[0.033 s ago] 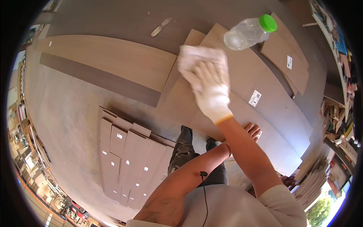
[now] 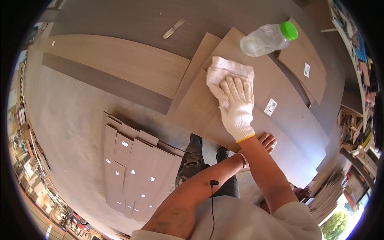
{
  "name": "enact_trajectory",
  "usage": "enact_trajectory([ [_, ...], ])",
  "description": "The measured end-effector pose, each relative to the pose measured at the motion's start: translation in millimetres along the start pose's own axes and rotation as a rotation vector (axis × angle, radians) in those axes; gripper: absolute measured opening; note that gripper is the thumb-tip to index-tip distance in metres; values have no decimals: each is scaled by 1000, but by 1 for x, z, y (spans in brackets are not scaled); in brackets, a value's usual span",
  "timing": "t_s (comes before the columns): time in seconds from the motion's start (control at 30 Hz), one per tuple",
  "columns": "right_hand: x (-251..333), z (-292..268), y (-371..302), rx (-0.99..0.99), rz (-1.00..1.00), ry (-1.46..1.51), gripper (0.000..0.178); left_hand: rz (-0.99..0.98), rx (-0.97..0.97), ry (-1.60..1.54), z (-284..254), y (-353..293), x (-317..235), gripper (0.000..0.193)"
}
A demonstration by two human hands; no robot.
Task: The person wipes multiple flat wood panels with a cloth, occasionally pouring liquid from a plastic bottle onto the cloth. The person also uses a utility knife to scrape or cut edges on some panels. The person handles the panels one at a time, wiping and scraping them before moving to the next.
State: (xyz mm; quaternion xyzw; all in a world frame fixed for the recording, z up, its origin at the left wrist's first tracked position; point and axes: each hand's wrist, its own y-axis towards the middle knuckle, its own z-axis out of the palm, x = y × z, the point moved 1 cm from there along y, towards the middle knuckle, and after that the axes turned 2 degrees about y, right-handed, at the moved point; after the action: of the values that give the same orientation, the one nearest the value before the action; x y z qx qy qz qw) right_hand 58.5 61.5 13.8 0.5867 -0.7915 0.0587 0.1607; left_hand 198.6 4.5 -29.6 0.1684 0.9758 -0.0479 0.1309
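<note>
My right hand (image 2: 238,102), in a white knitted glove, presses a folded pale pink cloth (image 2: 232,69) onto a brown wood-look board (image 2: 196,106). Its fingers lie over the cloth, and the cloth's underside is hidden. My bare left hand (image 2: 269,143) rests flat near the board's close edge, its fingers stretched out. The right forearm crosses over the left wrist and hides part of that hand. Beyond the cloth, a clear plastic bottle with a green cap (image 2: 266,39) lies on its side or tilts on the boards; I cannot tell which.
A knife or scraper (image 2: 174,29) lies on the dark surface at the far side. A long board (image 2: 120,52) extends left. Labelled boards (image 2: 306,60) overlap at right. On the floor sits a stack of boards (image 2: 140,172). Scrap wood (image 2: 358,128) crowds the right edge.
My right hand has moved the cloth right and slightly nearer across the board. My left hand stays in place. The whole view has shifted a little.
</note>
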Motion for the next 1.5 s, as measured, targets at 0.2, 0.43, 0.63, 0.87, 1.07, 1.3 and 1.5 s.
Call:
enact_trajectory([
  [0.2,16,9,54,-174,-21,32,46,-45,-119,179,9,11,-19,64],
  [0.43,21,-7,45,-145,-86,13,49,-84,-237,-171,40,19,-26,62],
  [0.63,75,-12,-21,117,-595,294,27,-139,-346,-112,34,0,-34,54],
  [0.87,-11,-67,-174,272,-466,80,44,-280,134,-822,-83,-183,-46,10],
  [1.07,100,15,-103,-43,-102,224,40,-405,-296,-133,-119,-155,192,50],
  [1.3,79,-5,-134,-168,-33,299,32,-433,8,-157,-85,-140,216,59],
  [1.5,-8,-63,-262,50,125,151,22,-447,40,-166,-90,-131,205,61],
])
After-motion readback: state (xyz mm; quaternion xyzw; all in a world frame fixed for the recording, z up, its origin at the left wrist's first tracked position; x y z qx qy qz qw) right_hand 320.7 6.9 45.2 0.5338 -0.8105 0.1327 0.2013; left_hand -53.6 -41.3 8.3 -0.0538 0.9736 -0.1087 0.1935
